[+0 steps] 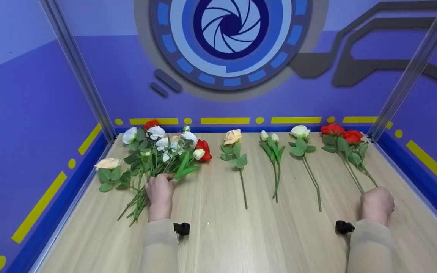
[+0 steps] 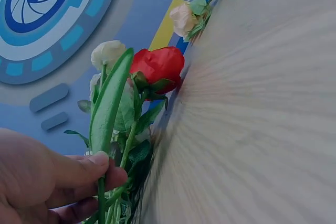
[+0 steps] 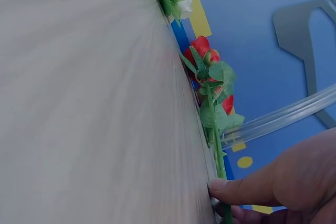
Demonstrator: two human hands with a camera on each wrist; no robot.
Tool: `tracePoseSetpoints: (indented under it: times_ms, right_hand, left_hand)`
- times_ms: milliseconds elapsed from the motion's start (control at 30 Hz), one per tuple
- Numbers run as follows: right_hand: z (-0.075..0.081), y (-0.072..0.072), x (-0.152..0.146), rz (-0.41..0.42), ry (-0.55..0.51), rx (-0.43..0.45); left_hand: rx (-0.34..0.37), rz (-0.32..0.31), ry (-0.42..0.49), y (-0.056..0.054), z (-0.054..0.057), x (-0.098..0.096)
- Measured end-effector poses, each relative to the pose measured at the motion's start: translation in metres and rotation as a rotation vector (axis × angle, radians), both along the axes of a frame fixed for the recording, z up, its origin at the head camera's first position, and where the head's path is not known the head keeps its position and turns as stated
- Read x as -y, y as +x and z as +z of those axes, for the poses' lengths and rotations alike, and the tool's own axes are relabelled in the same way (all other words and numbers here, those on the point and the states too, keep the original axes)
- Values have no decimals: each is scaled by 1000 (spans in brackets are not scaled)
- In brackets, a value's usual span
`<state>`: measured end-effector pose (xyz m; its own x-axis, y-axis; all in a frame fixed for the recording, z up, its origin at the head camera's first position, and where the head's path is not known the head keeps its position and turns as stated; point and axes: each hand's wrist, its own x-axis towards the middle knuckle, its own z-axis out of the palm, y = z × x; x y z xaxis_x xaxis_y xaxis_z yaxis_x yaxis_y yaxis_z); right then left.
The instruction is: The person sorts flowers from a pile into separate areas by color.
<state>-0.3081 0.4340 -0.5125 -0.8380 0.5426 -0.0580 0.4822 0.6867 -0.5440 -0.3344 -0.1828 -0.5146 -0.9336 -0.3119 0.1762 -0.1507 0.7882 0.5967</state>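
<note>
Presently gripping: right hand (image 1: 377, 204) fingers (image 3: 239, 190) curling round red rose stem (image 1: 355, 178), running toward desk (image 1: 241, 235) far-right corner; left hand (image 1: 160, 193) pinching bunch (image 1: 157, 151).

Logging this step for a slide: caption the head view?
Left hand holds a bunch; right hand grips a red rose stem; three stems between.

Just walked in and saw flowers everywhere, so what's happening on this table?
A person is handling artificial flowers on a wooden table. The left hand holds the stems of a mixed bunch. The right hand has its grip on the stem end of the red roses. A peach rose, white buds and a white rose lie separately between them.
</note>
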Motion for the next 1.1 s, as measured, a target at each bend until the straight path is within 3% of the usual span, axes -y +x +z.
tracePoseSetpoints:
  times_ms: [233, 333, 633, 800, 967, 1100]
  right_hand:
    - [1, 2, 4, -24, -51, 45]
    - [5, 0, 6, -14, -56, 49]
    - [30, -11, 31, 33, -17, -66]
    - [40, -18, 62, 70, 1, -165]
    - [48, -22, 99, 175, 23, -266]
    - [51, -23, 132, 281, -4, -314]
  left_hand:
    - [-52, -12, -17, 3, 4, 2]
    - [-47, -24, 41, 3, 8, 1]
    - [-104, -81, 382, 0, 28, -15]
    - [-195, -129, 575, 1, 42, -32]
    - [-272, -176, 847, 3, 51, -49]
    - [-255, -206, 1038, 5, 53, -61]
